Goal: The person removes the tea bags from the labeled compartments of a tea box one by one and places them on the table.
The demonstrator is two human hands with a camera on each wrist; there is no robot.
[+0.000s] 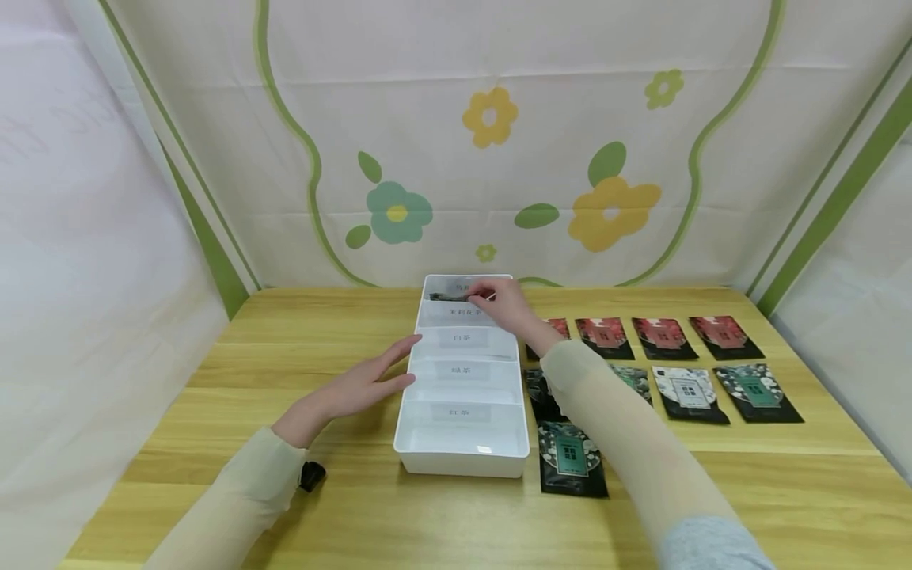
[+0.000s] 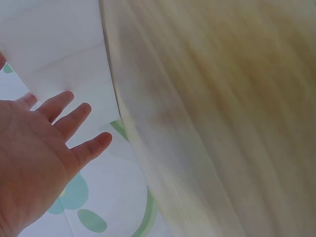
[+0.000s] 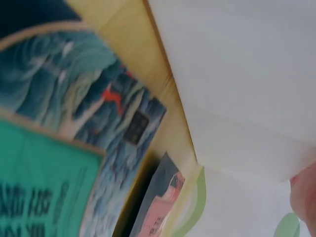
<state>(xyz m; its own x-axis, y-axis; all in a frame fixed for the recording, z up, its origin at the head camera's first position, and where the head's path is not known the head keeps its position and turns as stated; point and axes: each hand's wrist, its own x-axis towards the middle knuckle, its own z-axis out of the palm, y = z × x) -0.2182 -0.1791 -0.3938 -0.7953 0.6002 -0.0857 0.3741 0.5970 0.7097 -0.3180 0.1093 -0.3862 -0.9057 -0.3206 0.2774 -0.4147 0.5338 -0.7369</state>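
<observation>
A long white divided box (image 1: 463, 463) with labelled compartments stands in the middle of the table. My right hand (image 1: 502, 305) is over its far compartment, pinching the top edge of a dark packet (image 1: 447, 298), which is mostly hidden inside. In the right wrist view only a fingertip (image 3: 303, 195) shows at the box's far end. My left hand (image 1: 363, 384) lies along the left side of the box, fingers spread, fingertips right at its rim. The left wrist view shows the same hand (image 2: 39, 153) with its fingers extended beside the white wall.
Right of the box lie red-and-black packets (image 1: 663, 338) in a back row. Nearer are a white packet (image 1: 689, 393) and green-labelled packets (image 1: 759, 393), one (image 1: 571, 457) close to the box's front corner. A small black object (image 1: 312, 476) sits by the left sleeve. A flowered cloth (image 1: 492, 182) hangs behind.
</observation>
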